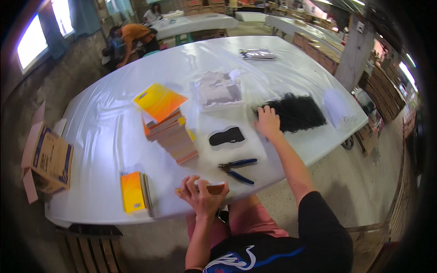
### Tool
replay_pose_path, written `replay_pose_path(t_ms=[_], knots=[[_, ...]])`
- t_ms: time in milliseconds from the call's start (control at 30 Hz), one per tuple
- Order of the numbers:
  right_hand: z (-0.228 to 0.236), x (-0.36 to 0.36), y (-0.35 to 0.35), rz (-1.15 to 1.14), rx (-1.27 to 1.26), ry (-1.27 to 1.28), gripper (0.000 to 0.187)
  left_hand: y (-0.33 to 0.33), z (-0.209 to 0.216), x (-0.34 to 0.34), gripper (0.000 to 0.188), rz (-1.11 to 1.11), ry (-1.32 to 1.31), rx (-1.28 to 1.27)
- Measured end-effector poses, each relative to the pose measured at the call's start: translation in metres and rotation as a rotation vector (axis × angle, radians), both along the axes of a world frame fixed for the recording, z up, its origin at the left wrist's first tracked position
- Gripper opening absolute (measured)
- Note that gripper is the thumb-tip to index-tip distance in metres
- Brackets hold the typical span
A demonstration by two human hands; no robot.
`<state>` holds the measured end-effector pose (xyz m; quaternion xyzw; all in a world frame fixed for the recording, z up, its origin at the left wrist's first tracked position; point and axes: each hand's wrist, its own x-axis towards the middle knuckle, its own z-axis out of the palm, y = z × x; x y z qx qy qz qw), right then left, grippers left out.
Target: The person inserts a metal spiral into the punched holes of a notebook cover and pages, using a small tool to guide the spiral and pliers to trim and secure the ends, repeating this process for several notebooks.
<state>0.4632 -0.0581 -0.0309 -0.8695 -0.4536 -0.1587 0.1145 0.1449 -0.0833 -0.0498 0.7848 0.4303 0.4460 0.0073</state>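
Note:
My left hand (pixel 200 193) grips a thin booklet (pixel 213 187) with an orange-brown edge at the near rim of the white table (pixel 104 132). My right hand (pixel 267 121) reaches forward, fingers spread, and touches the left end of a black pile of spiral bindings (pixel 298 111). Between the hands lie blue-handled pliers (pixel 237 169) and a small black piece (pixel 226 136). A tall leaning stack of yellow-orange notebooks (pixel 167 123) stands left of centre.
A smaller stack of yellow notebooks (pixel 135 192) lies near the front left edge. A clear plastic bag (pixel 217 90) and a wrapped packet (pixel 257 54) lie further back. A cardboard box (pixel 48 159) sits left. A person in orange (pixel 132 36) bends over at the far left.

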Motion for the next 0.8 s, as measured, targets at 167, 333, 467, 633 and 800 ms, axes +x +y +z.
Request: replay_pose_path(t_ms=[167, 333, 467, 633, 800], knots=[[-0.016, 0.038, 0.012, 0.059, -0.192, -0.031, 0.025, 0.001, 0.004, -0.003, 0.047, 0.044, 0.041, 0.052], [0.023, 0.036, 0.002, 0.139, -0.276, -0.023, 0.027, 0.009, -0.003, -0.004, 0.049, -0.010, -0.013, 0.109], [0.041, 0.018, -0.011, 0.322, -0.063, -0.092, 0.047, 0.009, -0.007, -0.008, 0.049, 0.042, -0.021, 0.164], [0.080, -0.061, -0.052, 0.653, 0.141, 0.436, 0.040, 0.009, -0.007, -0.007, 0.051, 0.010, 0.016, 0.129], [0.057, -0.150, -0.079, 0.765, 0.059, 0.975, 0.018, 0.016, -0.013, -0.006, 0.050, 0.071, -0.006, 0.096]])
